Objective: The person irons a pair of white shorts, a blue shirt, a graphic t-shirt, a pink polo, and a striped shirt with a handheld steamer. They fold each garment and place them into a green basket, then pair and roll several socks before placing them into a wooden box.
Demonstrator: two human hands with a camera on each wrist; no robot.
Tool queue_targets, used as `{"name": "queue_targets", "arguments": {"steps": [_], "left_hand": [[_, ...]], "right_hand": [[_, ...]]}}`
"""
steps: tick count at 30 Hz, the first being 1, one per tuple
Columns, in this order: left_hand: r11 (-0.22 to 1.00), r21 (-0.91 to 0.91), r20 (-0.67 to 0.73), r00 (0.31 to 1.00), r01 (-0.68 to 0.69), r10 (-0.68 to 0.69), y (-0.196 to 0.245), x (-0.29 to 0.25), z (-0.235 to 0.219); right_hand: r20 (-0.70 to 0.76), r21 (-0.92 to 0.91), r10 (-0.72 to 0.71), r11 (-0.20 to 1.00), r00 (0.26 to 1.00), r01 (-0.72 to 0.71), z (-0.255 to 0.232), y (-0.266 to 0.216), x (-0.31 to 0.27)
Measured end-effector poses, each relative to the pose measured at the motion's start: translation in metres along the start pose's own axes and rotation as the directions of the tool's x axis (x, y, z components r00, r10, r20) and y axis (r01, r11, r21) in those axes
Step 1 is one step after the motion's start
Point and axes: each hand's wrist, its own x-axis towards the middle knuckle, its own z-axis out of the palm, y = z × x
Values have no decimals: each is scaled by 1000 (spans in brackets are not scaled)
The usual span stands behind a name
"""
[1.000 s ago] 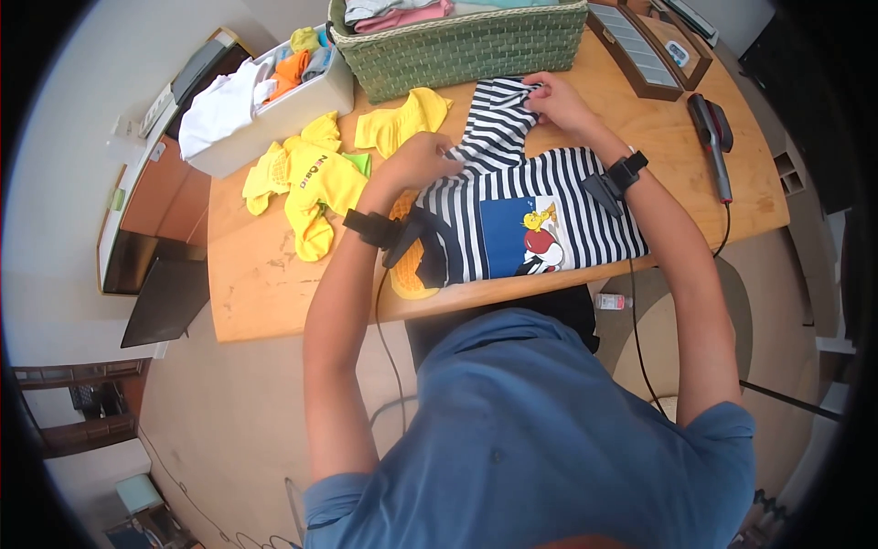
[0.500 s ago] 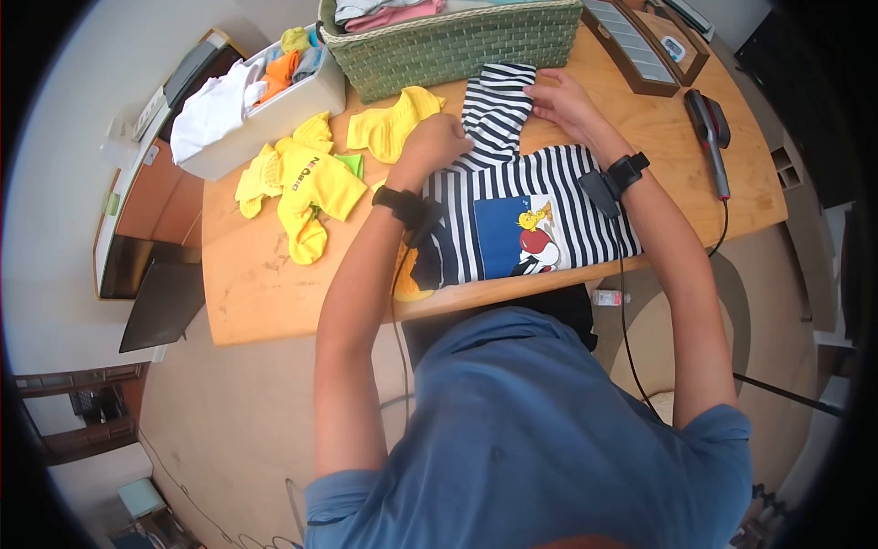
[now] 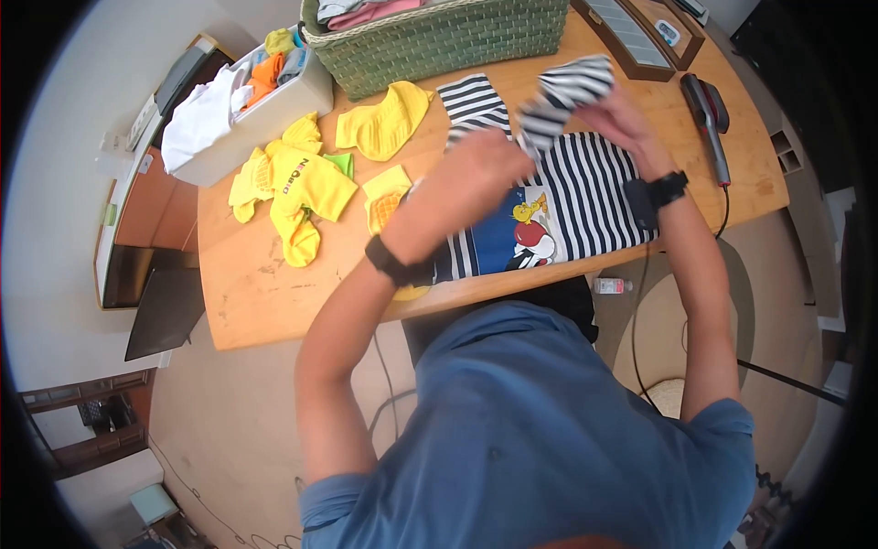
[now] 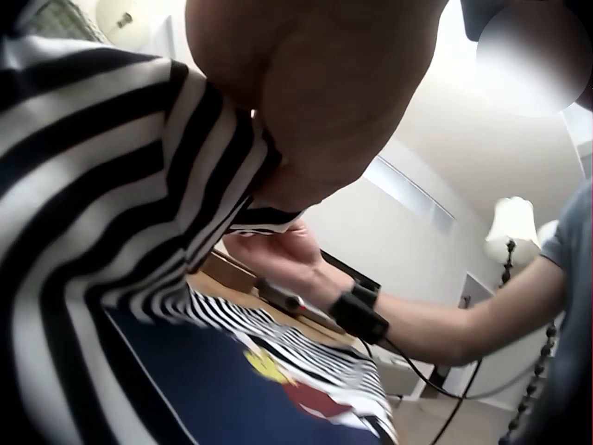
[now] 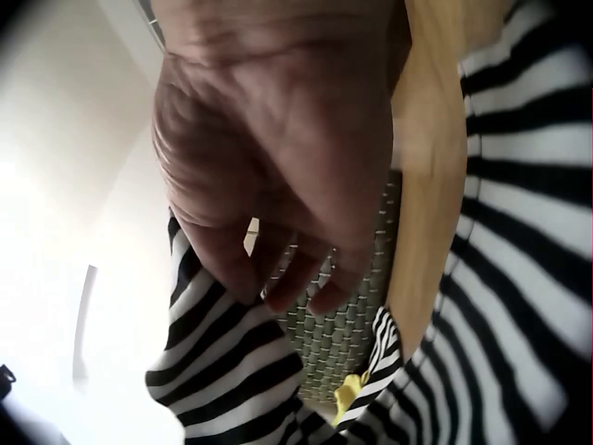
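A black-and-white striped shirt (image 3: 594,201) with a blue cartoon panel lies sideways along the table's front edge. One striped sleeve (image 3: 560,96) is lifted off the tabletop between both hands, blurred in the head view. My left hand (image 3: 471,188) pinches the striped cloth and crosses over the shirt's collar end, hiding part of the panel. At the sleeve's far end, my right hand (image 3: 626,119) holds the fabric with its fingertips; in the right wrist view the striped cloth (image 5: 236,371) hangs from beneath its bent fingers. Another striped part (image 3: 474,101) still lies flat toward the basket.
Yellow garments (image 3: 315,188) lie at the left, with a yellow piece (image 3: 380,123) beside them. A green woven basket (image 3: 439,50) and a white bin (image 3: 265,133) of clothes stand behind. Rightward are a wooden case (image 3: 631,41) and a corded handheld appliance (image 3: 713,137).
Part of the striped cloth, earlier flat near the basket, has been lifted and swung right by both hands. The left hand moved rightward over the shirt; the right hand moved right.
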Motion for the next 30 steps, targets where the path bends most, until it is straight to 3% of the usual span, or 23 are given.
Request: {"name": "queue_targets", "arguments": {"steps": [1, 3, 7, 9, 10, 12, 13, 14, 15, 16, 18, 21, 22, 24, 26, 27, 30], "left_hand": [[997, 55, 43, 997, -63, 60, 17, -4, 4], [997, -78, 281, 960, 13, 10, 21, -27, 28], [880, -339, 198, 940, 332, -278, 26, -21, 4], [724, -281, 222, 777, 630, -590, 7, -8, -15], [722, -125, 206, 730, 681, -652, -12, -8, -16], [645, 187, 132, 632, 741, -764, -54, -14, -5], [645, 200, 135, 631, 738, -764, -67, -15, 1], [644, 211, 139, 630, 735, -764, -78, -16, 8], [645, 221, 144, 630, 731, -763, -86, -20, 15], [634, -2, 154, 627, 773, -764, -87, -21, 18], [666, -97, 182, 671, 739, -718, -94, -21, 23], [706, -158, 188, 723, 690, -665, -82, -10, 14], [718, -164, 185, 735, 677, -652, -73, -6, 9], [819, -214, 88, 846, 532, -526, -56, 2, 8], [898, -235, 44, 927, 371, -372, -37, 10, 15], [928, -237, 48, 957, 288, -285, -26, 15, 20], [969, -215, 173, 981, 124, -87, 15, 19, 33]], "right_hand": [[-178, -157, 124, 976, 976, -152, 2, -12, -19], [-44, -608, 256, 760, 966, -230, -50, -17, -35], [-48, -731, 294, 641, 955, -234, -43, -37, -68], [-105, -765, 298, 586, 949, -268, -33, -45, -72], [-115, -779, 312, 561, 943, -281, -37, -44, -75], [-218, -881, 267, 359, 939, -307, -21, -41, -81], [-268, -911, 240, 251, 933, -326, -10, -39, -87], [-194, -970, 198, 109, 961, -219, -3, -37, -93], [-211, -967, 199, 100, 957, -234, -1, -35, -92], [-230, -964, 198, 90, 953, -251, 0, -34, -91], [-211, -969, 161, 93, 964, -227, -7, -29, -92], [-74, -986, 32, -149, 997, -69, 1, -30, -94], [-125, -992, 48, -7, 991, -125, 10, -32, -91], [-219, -933, 101, 268, 970, -239, 34, -35, -81], [-246, -669, 308, 632, 919, -391, 52, -27, -68], [-219, -474, 405, 752, 888, -459, 58, -24, -63], [-282, -438, 326, 793, 902, -423, 53, 10, -48]]}}
